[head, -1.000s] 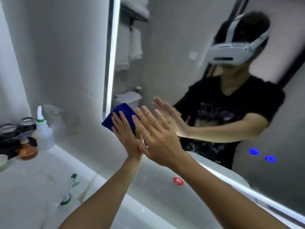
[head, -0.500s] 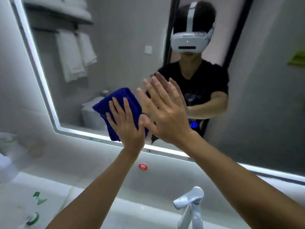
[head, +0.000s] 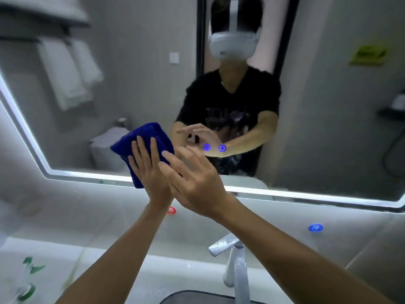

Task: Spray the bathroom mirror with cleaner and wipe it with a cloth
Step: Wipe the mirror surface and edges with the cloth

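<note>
Here, from the head view, we press the cloth (head: 142, 148) flat against the mirror (head: 131, 84) with our left hand (head: 151, 172), fingers straight and spread over it, palm on the fabric. The cloth is deep blue, thick and plush, folded into a rough pad; it sits at the mirror's lower edge, its bottom corner hanging over the lit strip (head: 306, 195) that frames the glass. Our right hand (head: 197, 183) is beside the left and partly overlaps it, fingers extended and relaxed, grasping nothing; we cannot tell whether it touches the glass. The mirror has rounded corners and reflects a person in a black shirt and white headset, with white towels on a rack. Two small blue glowing icons (head: 214, 147) show on the glass just right of the cloth. Below the mirror, a red round sticker (head: 171, 210) carries a white character, and a blue round sticker (head: 315, 227) to its right carries another; both are too blurred to read surely. A chrome tap (head: 235, 260) stands over the sink (head: 197, 297).
</note>
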`<state>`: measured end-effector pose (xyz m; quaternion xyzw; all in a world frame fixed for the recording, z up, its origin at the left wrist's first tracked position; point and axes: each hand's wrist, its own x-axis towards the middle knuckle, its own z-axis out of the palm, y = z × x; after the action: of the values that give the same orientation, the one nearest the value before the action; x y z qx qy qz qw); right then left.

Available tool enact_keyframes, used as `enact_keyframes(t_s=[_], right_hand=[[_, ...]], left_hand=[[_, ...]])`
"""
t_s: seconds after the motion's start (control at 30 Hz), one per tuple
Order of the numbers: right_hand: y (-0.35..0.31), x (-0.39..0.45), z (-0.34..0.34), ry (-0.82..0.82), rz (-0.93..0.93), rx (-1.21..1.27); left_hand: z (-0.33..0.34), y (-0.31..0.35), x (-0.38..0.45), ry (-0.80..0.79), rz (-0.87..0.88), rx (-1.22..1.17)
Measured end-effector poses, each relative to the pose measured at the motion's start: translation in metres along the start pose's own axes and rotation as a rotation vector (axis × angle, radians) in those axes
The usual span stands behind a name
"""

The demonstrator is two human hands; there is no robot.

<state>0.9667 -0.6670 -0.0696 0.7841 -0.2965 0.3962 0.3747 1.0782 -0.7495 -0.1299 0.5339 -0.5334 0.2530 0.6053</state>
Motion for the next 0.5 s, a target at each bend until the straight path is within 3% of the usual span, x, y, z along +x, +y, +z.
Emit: enact_keyframes(t_s=[0.2, 0.33, 0.5], right_hand=[[0.001, -0.035, -0.009, -0.173, 0.013, -0.001], [0.024, -0.059, -0.027, -0.169, 0.053, -0.022], [0.058, -0.084, -0.062, -0.152, 0.107, -0.086]], left_hand=[[0.007, 0.006, -0.061, -0.060, -0.036, 0.054], [0.009, 0.044, -0.080, -0.073, -0.123, -0.041], [0.031, 0.125, -0.125, -0.152, -0.063, -0.003]])
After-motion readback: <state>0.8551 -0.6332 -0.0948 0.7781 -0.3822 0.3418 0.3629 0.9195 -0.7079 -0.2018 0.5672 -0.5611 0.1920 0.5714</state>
